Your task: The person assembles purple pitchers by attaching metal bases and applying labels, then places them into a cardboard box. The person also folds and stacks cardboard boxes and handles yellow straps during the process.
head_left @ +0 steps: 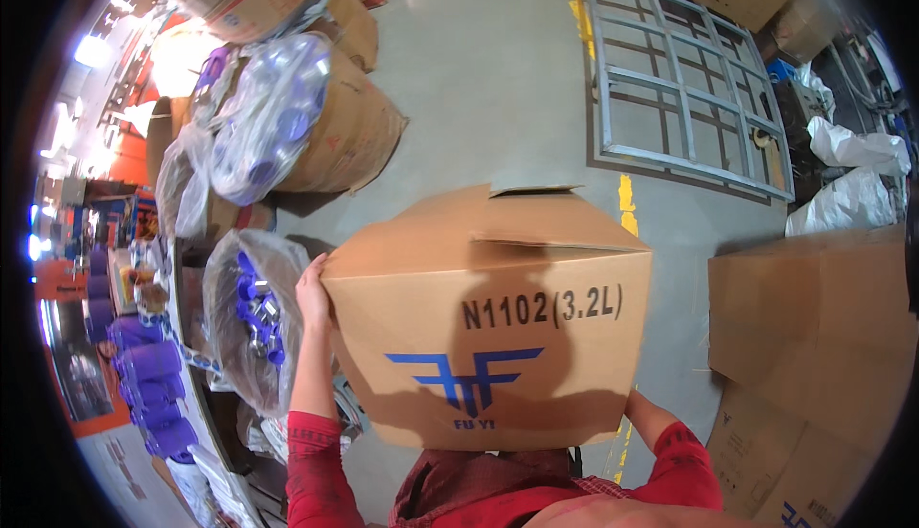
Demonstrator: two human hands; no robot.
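A large brown cardboard box (412, 308) with blue and black print on its side is held up in front of my body. Its top flaps look folded over, with one edge slightly raised, and a shadow falls across it. My left hand (314, 291) grips the box's upper left edge, fingers closed around the corner. On the other side, my right hand (635, 404) is at the lower right edge of the box. Only its wrist area shows; the fingers are hidden behind the cardboard, where it supports the box.
At left, a clear plastic-lined bin (225, 337) contains purple and silver parts, beside a bench with purple cylinders (153, 365). An open carton (354, 135) with bagged items stands beyond. A metal frame (680, 97) lies far right; cardboard boxes (814, 317) stand at right.
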